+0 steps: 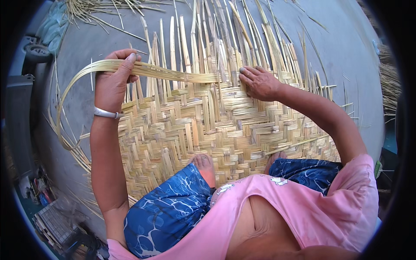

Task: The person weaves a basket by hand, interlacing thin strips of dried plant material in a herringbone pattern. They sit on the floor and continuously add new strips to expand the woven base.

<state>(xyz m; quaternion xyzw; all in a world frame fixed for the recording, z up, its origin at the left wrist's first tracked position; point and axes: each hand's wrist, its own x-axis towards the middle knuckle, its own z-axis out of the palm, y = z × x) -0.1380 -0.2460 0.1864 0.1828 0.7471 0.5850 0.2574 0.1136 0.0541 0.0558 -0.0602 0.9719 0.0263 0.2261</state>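
A mat woven from split reeds (pixel 225 125) lies on the floor under my feet, in a zigzag pattern of pale yellow and light brown. My left hand (pixel 118 73), with a white band at its wrist, is closed around a long flattened reed strip (pixel 173 75). One end of the strip runs right into the upright reeds (pixel 184 45) at the mat's far edge; the other loops back down on the left. My right hand (pixel 261 84) rests palm down on the weave near that edge, fingers laid against the reeds. No held thing shows under it.
Loose reeds (pixel 93 9) lie in a heap at the far left. A bundle of thin stalks (pixel 388 82) stands at the right rim. Along the left are a small wheel (pixel 38 53), pale blue plastic (pixel 53 28) and assorted clutter. Grey floor (pixel 346 43) surrounds the mat.
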